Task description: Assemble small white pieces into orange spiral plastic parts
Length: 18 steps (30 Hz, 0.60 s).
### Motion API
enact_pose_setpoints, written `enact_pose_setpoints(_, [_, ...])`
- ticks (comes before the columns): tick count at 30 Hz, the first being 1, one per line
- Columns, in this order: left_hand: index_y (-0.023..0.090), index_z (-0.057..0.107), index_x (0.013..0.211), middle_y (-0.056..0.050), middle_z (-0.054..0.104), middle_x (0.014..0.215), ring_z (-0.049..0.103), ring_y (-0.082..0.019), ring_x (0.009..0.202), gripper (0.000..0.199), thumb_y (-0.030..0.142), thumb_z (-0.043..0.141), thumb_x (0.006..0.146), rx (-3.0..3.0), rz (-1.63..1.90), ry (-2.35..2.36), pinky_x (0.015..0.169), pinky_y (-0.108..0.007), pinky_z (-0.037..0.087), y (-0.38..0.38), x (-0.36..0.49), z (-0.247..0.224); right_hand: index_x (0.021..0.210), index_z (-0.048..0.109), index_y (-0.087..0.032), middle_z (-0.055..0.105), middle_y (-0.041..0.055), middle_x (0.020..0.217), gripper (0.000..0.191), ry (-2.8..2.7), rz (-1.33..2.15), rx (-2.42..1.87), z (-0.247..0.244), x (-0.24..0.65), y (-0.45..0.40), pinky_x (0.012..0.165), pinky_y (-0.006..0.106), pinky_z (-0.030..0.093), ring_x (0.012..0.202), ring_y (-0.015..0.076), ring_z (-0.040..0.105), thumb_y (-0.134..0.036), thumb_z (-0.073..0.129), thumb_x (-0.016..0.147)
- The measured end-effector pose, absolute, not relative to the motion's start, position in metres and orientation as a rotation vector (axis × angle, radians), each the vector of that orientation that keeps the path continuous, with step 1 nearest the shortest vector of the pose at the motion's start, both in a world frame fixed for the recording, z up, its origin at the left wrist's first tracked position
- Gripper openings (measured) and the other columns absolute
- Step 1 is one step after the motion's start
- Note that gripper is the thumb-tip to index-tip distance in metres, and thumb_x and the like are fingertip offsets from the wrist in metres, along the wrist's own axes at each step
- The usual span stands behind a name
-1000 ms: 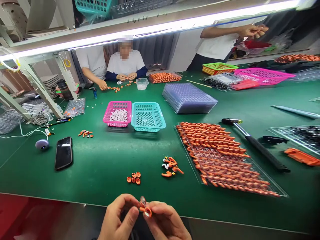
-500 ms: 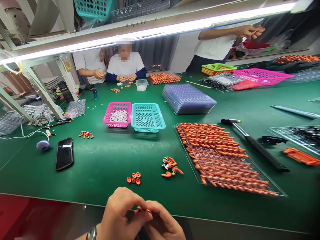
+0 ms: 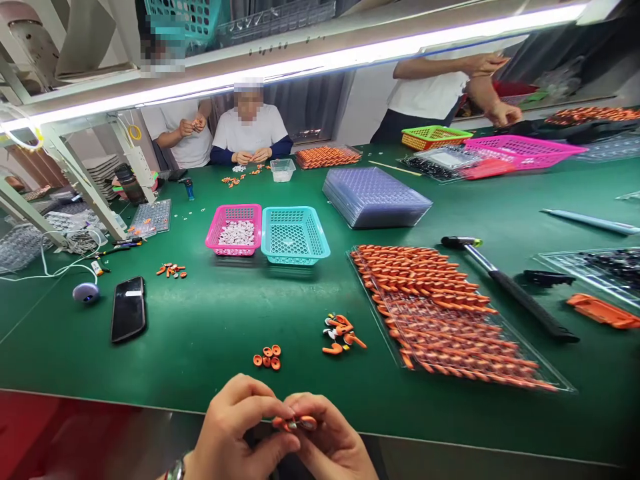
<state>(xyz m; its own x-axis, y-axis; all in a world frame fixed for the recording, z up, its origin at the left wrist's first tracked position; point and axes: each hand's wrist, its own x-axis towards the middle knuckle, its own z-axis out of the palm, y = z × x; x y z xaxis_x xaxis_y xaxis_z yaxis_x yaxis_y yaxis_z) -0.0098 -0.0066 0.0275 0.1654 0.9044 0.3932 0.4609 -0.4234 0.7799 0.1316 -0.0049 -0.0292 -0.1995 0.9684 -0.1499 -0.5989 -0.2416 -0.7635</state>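
Your left hand [image 3: 240, 423] and right hand [image 3: 337, 443] pinch a small orange piece [image 3: 307, 423] between them at the near edge of the worktop [image 3: 190, 367], fingers narrowed on it from both sides. It looks like smooth, hard plastic with a silvery middle: expect it light, stiff, slightly slippery and perhaps delicate at that middle, so hold it by the orange rims. You can read no marking on it. Beyond lie orange caps [image 3: 267, 356] and a loose orange-and-white pile [image 3: 344, 333], likely just as light. Farther off, the phone [image 3: 129, 310], hammer [image 3: 510, 288], pink basket [image 3: 234, 251] and turquoise basket [image 3: 296, 258] show no legible brand.
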Motion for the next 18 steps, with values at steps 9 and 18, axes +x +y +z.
enact_pose_setpoints(9, [0.016, 0.071, 0.078, -0.004, 0.073, 0.072, 0.066, -0.014, 0.066, 0.001, 0.015, 0.071, 0.079, 1.577, 1.076, 1.358, 0.064, -0.019, 0.051, -0.012, -0.014, 0.019, 0.086, 0.073, -0.029, 0.069, -0.0008, 0.083, 0.008, -0.855, 1.675, -0.701, -0.033, 0.139, -0.003, 0.075, 0.016, 0.053, 0.080, 0.0118, 0.065, -0.024, 0.075, 0.081])
enact_pose_setpoints(18, [0.016, 0.076, 0.076, -0.006, 0.073, 0.073, 0.064, -0.015, 0.065, 0.007, 0.016, 0.070, 0.078, 1.423, 1.051, 1.329, 0.062, -0.021, 0.048, -0.011, -0.010, 0.022, 0.088, 0.073, -0.031, 0.071, -0.0001, 0.087, 0.015, -0.972, 1.582, -0.726, -0.040, 0.145, -0.002, 0.078, 0.018, 0.055, 0.084, 0.0132, 0.068, -0.017, 0.072, 0.083])
